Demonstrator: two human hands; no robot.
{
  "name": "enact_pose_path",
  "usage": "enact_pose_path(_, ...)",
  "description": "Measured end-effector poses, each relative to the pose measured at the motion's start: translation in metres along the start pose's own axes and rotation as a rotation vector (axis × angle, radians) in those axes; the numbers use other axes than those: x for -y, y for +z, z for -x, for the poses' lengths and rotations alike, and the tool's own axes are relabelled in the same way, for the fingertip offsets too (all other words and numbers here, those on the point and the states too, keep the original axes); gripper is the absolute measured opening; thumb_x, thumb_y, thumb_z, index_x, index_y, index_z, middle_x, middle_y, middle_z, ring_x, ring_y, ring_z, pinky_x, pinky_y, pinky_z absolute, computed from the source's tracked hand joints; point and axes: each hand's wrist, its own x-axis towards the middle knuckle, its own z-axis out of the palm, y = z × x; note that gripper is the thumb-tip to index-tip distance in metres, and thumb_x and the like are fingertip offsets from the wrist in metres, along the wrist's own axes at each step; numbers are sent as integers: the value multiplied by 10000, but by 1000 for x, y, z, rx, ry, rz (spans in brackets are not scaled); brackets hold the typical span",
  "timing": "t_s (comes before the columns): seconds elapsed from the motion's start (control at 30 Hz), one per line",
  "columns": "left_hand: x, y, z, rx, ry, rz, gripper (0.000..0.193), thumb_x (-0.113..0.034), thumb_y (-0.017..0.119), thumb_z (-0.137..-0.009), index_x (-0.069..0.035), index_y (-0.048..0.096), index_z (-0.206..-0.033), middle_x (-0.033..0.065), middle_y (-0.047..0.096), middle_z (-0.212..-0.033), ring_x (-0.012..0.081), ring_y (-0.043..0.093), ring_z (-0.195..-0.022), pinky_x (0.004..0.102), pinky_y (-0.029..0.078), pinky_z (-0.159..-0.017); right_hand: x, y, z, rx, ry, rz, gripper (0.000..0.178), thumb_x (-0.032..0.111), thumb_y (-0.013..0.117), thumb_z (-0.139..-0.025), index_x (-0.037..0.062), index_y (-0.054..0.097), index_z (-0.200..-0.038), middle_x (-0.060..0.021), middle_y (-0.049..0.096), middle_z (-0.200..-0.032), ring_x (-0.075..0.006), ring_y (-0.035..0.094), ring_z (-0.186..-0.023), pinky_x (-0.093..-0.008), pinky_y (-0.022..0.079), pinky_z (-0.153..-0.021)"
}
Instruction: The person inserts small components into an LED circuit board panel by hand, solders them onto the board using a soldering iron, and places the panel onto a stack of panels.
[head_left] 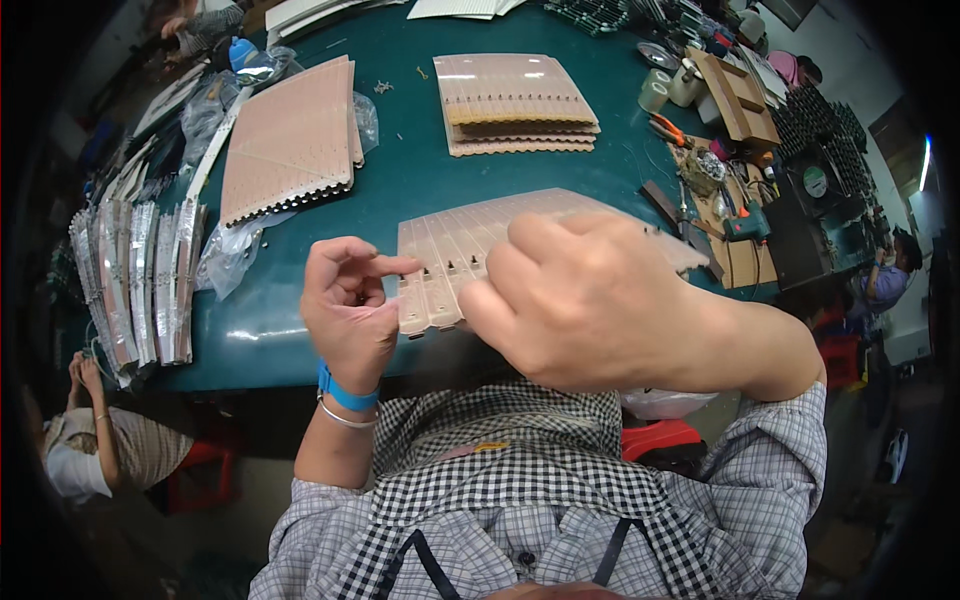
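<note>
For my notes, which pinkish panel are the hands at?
The nearest panel, with the left hand at its left end and the right hand over it; the back-left stack and far-middle stack lie untouched.

Dark green counter (405,175), smooth, light glaring near front edge. Left: stack of pinkish panels (290,140), clear plastic bag (225,258) just beside it; silvery strips (145,280) bunched near left edge. Far middle: second pinkish stack (500,80), metal pins along sheet. Between stacks: scattered small metal bits (382,87). Right: tape roll (655,90), orange-handled pliers (667,130), brown board (735,185). Near edge: pale slatted panel (465,228); cannot tell whether resting on surface.
</note>
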Motion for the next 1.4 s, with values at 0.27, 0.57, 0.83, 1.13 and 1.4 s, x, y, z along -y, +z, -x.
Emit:
enact_pose_path(0.27, -17, -3, 7, -114, 98, -264, 512, 13, 858, -702, -20, 579, -1130, -30, 478, -861, 1, 288, -602, 142, 253, -510, -43, -30, 16, -171, 134, 199, 82, 152, 640, -758, 82, 615, -723, -45, 594, -595, -190, 604, -565, -354, 466, -447)
enact_pose_path(0.57, 10, 16, 59, 454, -273, -211, 105, -22, 778, -789, -5, 719, -874, -18, 582, -701, 38, 461, -600, 212, 384, -540, -87, -24, 150, -748, 1215, -379, 245, 141, 574, -993, -43, 671, -865, -6, 659, -779, -72, 563, -671, -220, 439, -589)
enact_pose_path(0.83, 11, 59, 86, 1036, -596, -33, 298, -121, 723, -892, 5, 697, -1161, 16, 705, -832, 30, 577, -703, 199, 486, -656, -2, 49, 199, -1195, 1645, -542, 267, 155, 558, -991, -90, 664, -985, -82, 678, -925, -118, 622, -809, -262, 483, -724)
enact_pose_path(1.13, 13, 51, 95, 641, -745, 108, 134, -9, 696, -887, 60, 701, -1002, 61, 724, -861, 63, 635, -766, 209, 519, -699, 69, 74, 192, -1242, 1829, -949, 264, 225, 580, -997, 48, 611, -803, 35, 480, -564, -37, 371, -450, -209, 231, -414)
enact_pose_path(1.4, 17, 23, 72, 414, -609, -111, 98, -51, 692, -913, 47, 699, -920, -15, 648, -768, 31, 541, -677, 181, 432, -615, 79, 90, 182, -955, 1841, -1402, 354, 341, 604, -996, 36, 632, -818, 24, 518, -628, -31, 391, -523, -187, 253, -459)
